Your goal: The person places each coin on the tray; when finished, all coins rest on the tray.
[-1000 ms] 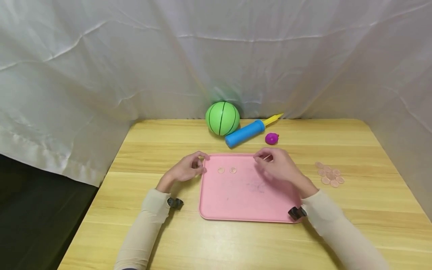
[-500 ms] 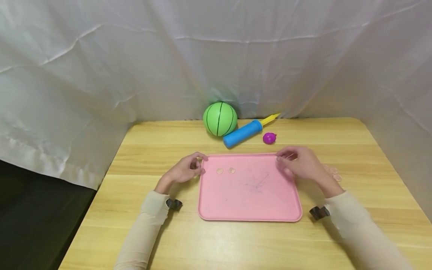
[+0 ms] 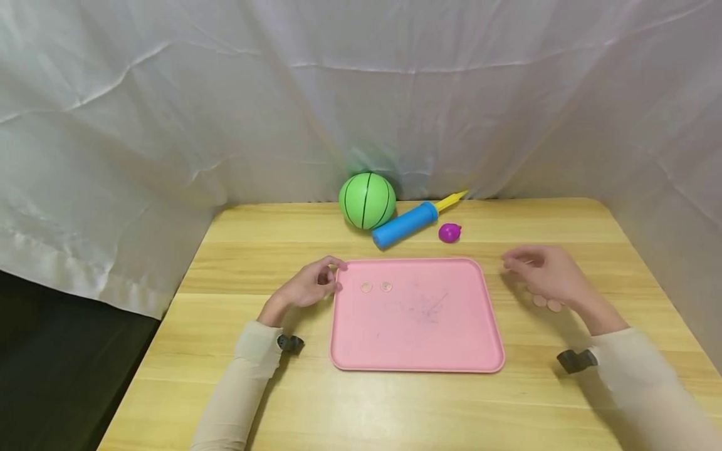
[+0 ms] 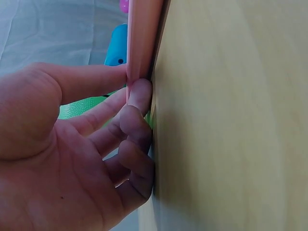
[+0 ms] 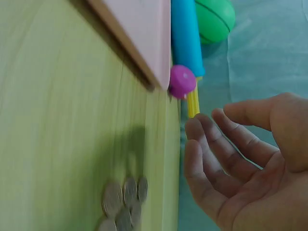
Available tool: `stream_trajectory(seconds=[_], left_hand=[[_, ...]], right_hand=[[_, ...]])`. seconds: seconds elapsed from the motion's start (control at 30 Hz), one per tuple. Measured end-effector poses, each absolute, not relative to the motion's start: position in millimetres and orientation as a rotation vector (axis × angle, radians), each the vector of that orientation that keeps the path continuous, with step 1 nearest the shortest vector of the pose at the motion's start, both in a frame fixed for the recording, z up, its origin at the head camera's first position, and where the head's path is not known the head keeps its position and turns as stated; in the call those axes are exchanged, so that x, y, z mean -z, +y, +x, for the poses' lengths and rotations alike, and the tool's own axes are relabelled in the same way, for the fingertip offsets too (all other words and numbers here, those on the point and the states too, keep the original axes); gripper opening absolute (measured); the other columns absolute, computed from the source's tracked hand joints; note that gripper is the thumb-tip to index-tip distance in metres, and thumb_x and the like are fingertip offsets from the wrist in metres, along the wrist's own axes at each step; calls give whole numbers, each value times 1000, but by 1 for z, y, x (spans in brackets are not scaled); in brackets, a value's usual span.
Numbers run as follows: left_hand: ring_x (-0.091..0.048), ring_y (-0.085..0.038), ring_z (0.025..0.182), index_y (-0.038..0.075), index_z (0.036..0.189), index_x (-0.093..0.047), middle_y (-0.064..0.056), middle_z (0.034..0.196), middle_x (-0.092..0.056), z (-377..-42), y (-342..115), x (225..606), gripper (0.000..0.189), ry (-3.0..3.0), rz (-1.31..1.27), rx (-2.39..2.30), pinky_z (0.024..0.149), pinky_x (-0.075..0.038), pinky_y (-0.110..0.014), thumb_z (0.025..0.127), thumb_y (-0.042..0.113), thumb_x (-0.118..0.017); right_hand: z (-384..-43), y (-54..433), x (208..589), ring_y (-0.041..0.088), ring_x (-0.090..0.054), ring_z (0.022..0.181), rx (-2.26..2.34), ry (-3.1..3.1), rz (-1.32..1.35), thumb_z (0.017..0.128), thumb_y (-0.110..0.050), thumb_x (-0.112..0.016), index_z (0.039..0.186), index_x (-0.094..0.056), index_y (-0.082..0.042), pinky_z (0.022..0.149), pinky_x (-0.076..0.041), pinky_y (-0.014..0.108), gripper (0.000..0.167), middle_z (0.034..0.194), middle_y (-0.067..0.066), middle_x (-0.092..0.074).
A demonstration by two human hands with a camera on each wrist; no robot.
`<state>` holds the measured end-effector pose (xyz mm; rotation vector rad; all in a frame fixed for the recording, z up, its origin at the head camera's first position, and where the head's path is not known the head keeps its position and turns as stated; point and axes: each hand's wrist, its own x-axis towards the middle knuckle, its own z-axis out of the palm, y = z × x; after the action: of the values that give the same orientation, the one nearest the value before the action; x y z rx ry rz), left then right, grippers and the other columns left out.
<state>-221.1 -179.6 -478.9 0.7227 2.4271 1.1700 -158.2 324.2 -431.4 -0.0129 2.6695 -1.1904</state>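
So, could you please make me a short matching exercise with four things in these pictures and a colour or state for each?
1. Ball
2. Pump
3. Tray
4. Left hand

A. Pinching a rim
B. Blue and yellow
C. Pink, with two coins on it
D. Green with black lines

Pairs: 1-D, 2-B, 3-C, 4-A

We are looking at a wooden counter (image 3: 395, 410) bearing a pink tray (image 3: 417, 351) mid-scene, coins (image 5: 113, 198) at right, and, beyond the tray, a green ball (image 3: 368, 202), blue-and-yellow pump (image 3: 406, 224) and small purple object (image 3: 449, 232).
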Motion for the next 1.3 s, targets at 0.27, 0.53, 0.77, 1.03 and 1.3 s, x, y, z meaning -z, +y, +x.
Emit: stream_trajectory(seconds=[0.27, 0.53, 0.77, 1.03, 1.3], left_hand=[[-54, -15, 81, 1, 144, -58, -11, 93, -64, -220, -180, 480, 42, 2428, 708, -1173, 74, -47, -25, 104, 1, -68], [-54, -16, 79, 0, 145, -58, -11, 93, -64, -219, -180, 478, 43, 2416, 690, -1188, 73, -47, -25, 103, 0, -68], [-54, -16, 80, 0, 145, -59, -10, 94, -64, -219, -180, 478, 43, 2425, 695, -1182, 73, -47, -25, 103, 1, -69], [-54, -16, 80, 0, 145, -59, -10, 93, -64, -219, -180, 479, 43, 2423, 693, -1184, 74, -46, -25, 103, 1, -69], [-54, -17, 82, 0, 145, -59, -10, 94, -64, -220, -180, 477, 44, 2424, 692, -1178, 75, -46, -25, 103, 2, -70]], right_hand=[[-168, 351, 432, 19, -74, 75, 1086, 2742, -39, 111, -33, -64, 141, -68, 0, 69, -59, 30, 45, 117, 26, -80], [-170, 362, 433, 23, -78, 90, 1073, 2699, 15, 106, -26, -72, 141, -65, 4, 68, -62, 36, 47, 129, 31, -74], [-172, 366, 439, 27, -78, 98, 972, 2771, 10, 99, -25, -81, 133, -69, 4, 73, -60, 29, 47, 125, 29, -76], [-177, 372, 451, 25, -76, 98, 933, 2757, -26, 99, -27, -81, 130, -71, 2, 77, -57, 30, 43, 122, 26, -77], [-184, 377, 458, 25, -74, 98, 928, 2747, -107, 101, -22, -78, 132, -71, 3, 77, -56, 30, 40, 119, 23, -77]])
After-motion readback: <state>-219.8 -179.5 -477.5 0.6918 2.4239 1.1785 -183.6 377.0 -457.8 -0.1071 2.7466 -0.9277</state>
